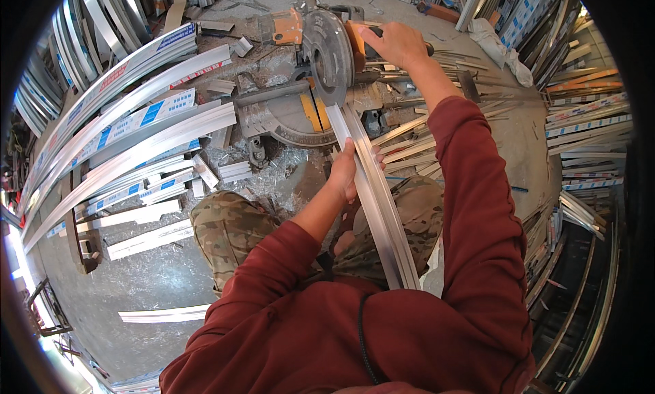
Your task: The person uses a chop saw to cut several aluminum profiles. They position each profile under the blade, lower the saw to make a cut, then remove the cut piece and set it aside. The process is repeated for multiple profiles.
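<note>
Floor (pixel 153 281): grey, hard, scuffed, strewn with metal on both sides of the hands.

Left of the left hand (pixel 344 173), long strips (pixel 164 126) in a broad sheaf; smooth, pale metal, some with printed film. Look uncut at the ends in view; whether they are waiting or finished, cannot tell. Right of it, a loose spread of thin strips (pixel 409 135), dull silver to brassy.

Ahead of the left hand, the saw (pixel 327 49): dusty round guard, orange housing, thin blade disc. Right hand (pixel 402 45) wrapped around its dark handle (pixel 429 48). Below the guard, a half-round base (pixel 280 124), worn grey metal, with a yellow insert (pixel 315 114).

Metal bar (pixel 382 216): straight, silvery, ridged and grooved lengthwise; one piece or two nested, hard to tell. Left hand clamped around it near the far end, thumb on top. Far end sits at the blade, just beyond the left hand; near end comes back between the knees.

Stage, by judgement: bar placed and steadied, cut at or near its start. Contact of blade with metal too small to tell; most of the length remains on the near side.

Left of the left hand, short offcuts (pixel 235 170), squared and channelled, suggest earlier cuts done. Smallest: bright flaky shavings (pixel 293 172) around the base.
</note>
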Available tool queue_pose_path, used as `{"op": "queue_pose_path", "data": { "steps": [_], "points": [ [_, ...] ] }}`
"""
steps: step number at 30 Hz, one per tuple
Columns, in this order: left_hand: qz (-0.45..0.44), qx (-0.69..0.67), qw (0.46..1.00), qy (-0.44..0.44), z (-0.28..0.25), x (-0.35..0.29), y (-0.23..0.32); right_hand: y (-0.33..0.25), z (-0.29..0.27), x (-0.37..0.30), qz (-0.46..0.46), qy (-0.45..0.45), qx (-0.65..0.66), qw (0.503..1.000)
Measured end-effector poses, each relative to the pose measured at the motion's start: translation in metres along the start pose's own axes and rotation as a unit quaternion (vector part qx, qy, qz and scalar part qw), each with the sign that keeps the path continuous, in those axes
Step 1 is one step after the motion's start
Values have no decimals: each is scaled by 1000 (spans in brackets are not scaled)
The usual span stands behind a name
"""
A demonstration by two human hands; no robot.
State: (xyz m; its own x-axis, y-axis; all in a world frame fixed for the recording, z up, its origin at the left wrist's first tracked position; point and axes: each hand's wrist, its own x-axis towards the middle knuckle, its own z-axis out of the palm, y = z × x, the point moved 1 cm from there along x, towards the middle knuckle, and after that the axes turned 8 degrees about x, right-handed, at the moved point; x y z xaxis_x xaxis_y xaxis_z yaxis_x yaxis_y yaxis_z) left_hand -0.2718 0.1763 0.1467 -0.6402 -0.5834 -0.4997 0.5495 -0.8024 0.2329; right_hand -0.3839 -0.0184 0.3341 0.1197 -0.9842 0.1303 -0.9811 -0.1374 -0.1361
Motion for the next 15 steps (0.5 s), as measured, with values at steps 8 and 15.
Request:
{"op": "queue_pose_path", "data": {
  "steps": [8,15],
  "points": [
    [11,-2,1000,-27,0,0,3,-2,0,0,15,-23,1,1000],
    [-3,2,1000,-7,-3,-18,-28,3,3,-5,7,-5,-2,1000]
  ]
}}
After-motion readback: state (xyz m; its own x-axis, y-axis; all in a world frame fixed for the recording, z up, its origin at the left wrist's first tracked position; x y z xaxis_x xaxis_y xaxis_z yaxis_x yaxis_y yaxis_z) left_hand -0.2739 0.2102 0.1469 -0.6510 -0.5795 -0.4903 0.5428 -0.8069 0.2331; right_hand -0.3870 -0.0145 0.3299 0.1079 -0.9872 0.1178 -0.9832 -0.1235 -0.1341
